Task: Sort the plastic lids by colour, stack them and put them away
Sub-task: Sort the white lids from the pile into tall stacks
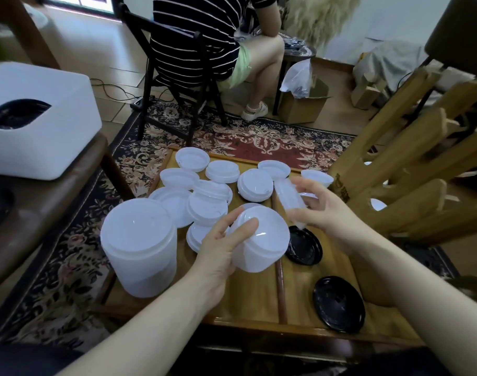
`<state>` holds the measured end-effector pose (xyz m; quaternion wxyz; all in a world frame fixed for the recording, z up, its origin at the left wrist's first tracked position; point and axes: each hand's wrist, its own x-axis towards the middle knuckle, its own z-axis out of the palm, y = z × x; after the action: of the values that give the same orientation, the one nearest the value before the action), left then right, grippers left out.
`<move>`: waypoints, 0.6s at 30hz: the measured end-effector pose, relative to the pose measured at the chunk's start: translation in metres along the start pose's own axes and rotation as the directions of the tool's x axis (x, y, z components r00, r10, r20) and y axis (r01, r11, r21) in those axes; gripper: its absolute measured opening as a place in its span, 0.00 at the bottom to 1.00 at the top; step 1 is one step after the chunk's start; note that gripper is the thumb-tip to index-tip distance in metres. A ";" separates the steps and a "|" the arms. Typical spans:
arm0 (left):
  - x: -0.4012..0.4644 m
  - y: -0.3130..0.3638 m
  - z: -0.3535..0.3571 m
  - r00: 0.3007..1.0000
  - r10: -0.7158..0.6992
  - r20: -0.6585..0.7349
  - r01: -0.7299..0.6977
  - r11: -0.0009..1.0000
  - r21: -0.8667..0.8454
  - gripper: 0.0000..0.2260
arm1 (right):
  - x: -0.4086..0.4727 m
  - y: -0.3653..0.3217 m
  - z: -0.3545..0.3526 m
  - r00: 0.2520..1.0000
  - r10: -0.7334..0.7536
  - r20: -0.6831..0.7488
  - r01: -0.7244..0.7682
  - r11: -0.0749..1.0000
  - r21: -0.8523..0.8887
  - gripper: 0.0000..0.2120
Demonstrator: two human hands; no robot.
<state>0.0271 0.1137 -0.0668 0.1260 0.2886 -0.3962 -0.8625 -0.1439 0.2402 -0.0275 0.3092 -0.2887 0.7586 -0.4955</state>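
Left hand [226, 245] grips white stack [259, 242] | right hand [326, 210] — pinches clear lid [288, 196]

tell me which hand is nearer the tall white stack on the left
Left. The left hand grips a shorter stack of white lids just right of the tall white stack; the right hand holds a clear lid farther right.

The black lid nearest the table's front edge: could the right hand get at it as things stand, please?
Probably not at once: the black lid lies uncovered, but the right hand has a clear lid in its grip.
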 end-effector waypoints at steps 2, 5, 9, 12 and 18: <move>-0.002 0.000 0.001 1.000 -0.016 0.017 0.015 1.000 0.020 0.28 | -0.026 -0.008 0.011 0.989 -0.100 0.108 0.110 0.989 -0.097 0.38; -0.005 -0.001 0.002 0.998 -0.033 0.048 0.030 0.998 0.054 0.28 | -0.045 -0.007 0.019 0.967 -0.168 0.191 0.207 0.956 -0.209 0.36; -0.009 -0.002 0.005 0.996 -0.058 0.070 0.052 0.996 0.079 0.17 | -0.050 -0.006 0.022 0.957 -0.194 0.216 0.247 0.935 -0.255 0.35; -0.009 -0.001 0.006 0.996 -0.068 0.055 0.062 0.994 0.094 0.14 | -0.049 -0.006 0.022 0.945 -0.209 0.253 0.281 0.915 -0.291 0.35; -0.009 0.000 0.007 0.996 -0.050 0.068 0.043 0.993 0.107 0.13 | -0.046 -0.003 0.023 0.944 -0.231 0.233 0.300 0.898 -0.323 0.35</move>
<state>0.0302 0.1215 -0.0595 0.0765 0.2734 -0.4387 -0.8526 -0.0970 0.2605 -0.0240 0.2520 -0.4863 0.7557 -0.3590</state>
